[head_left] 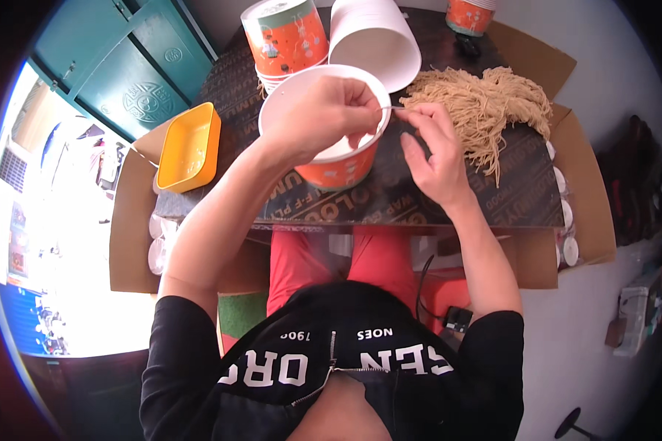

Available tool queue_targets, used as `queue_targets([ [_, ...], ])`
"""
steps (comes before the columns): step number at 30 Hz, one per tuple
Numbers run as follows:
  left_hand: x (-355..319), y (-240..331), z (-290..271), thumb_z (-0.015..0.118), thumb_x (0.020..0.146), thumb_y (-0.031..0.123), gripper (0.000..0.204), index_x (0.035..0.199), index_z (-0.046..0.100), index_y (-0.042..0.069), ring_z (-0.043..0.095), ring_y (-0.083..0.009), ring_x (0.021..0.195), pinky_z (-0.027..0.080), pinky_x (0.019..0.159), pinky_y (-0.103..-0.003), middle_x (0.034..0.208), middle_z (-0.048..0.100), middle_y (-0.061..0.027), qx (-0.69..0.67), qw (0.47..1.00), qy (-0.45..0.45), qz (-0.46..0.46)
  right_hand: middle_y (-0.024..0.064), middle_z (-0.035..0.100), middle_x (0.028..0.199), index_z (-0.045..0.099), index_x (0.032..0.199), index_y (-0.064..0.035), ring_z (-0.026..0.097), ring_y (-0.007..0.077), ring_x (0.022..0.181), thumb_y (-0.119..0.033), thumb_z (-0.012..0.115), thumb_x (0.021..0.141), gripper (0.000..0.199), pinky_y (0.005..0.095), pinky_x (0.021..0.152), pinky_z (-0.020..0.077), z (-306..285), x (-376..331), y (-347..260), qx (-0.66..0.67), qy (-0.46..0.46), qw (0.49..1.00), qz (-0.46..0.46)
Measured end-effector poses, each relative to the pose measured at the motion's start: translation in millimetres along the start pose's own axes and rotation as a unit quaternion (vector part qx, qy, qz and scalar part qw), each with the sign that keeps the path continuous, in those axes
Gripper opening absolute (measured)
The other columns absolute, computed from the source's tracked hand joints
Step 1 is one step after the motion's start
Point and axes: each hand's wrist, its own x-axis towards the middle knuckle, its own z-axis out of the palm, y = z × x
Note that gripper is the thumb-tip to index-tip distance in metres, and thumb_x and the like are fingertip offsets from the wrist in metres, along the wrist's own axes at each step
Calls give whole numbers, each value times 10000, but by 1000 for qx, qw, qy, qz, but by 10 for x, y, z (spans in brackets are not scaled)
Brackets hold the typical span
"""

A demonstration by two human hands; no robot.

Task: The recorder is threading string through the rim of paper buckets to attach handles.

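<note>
A large orange-and-white paper bucket (336,173) stands upright on the dark table, its mouth facing up. Over its opening is my left hand (318,116), fingers curled and closed at the right rim. My right hand (435,151) is just right of the bucket, thumb apart and fingertips bent toward the left hand. Between the two hands runs a short, thin, pale strand (392,108), pinched at both ends; its exact kind is too small to tell. A heap of tan string (485,110) lies close beyond my right hand. The bucket's bottom is mostly hidden by my left hand.
Behind the bucket are upside-down stacked orange buckets (285,40) and a white bucket lying tipped (375,44). A yellow tray (190,147) sits at the table's left edge. More stacked buckets (469,16) stand at far right. Open cardboard boxes (585,184) flank the table.
</note>
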Motion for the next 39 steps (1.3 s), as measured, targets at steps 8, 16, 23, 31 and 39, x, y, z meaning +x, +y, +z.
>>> queue_targets([
  [8, 65, -19, 65, 628, 854, 91, 107, 804, 651, -1, 565, -88, 657, 447, 660, -241, 732, 622, -29, 50, 999, 21, 2, 138, 604, 922, 681, 974, 15, 625, 303, 837, 50, 607, 814, 179, 366, 727, 513, 196, -316, 398, -49, 20, 999, 10],
  [16, 36, -18, 58, 624, 854, 74, 91, 793, 640, 8, 557, -97, 657, 437, 666, -246, 737, 618, -34, 3, 1000, 15, -7, 135, 602, 912, 669, 920, -1, 630, 325, 837, 25, 611, 814, 124, 402, 724, 521, 236, -371, 468, -95, -14, 995, 24],
  [23, 34, -9, 62, 628, 853, 62, 88, 792, 638, -2, 554, -106, 657, 448, 665, -252, 740, 619, -44, 24, 999, 22, -9, 137, 593, 914, 667, 922, 0, 629, 334, 834, 23, 601, 821, 123, 407, 723, 524, 223, -381, 448, -99, -12, 995, 29],
  [31, 67, -40, 65, 632, 858, 56, 85, 818, 643, -19, 550, -115, 656, 450, 662, -254, 744, 617, -53, 14, 999, 28, -12, 141, 606, 928, 672, 928, -7, 647, 336, 822, 20, 594, 832, 127, 403, 700, 534, 211, -381, 437, -88, -14, 995, 40],
  [39, 66, -31, 42, 642, 872, 66, 98, 827, 646, -21, 552, -112, 652, 448, 659, -255, 740, 620, -53, -14, 1000, 14, -10, 137, 607, 924, 672, 926, -7, 651, 336, 806, 17, 596, 838, 118, 402, 693, 537, 225, -377, 429, -89, -24, 995, 40],
])
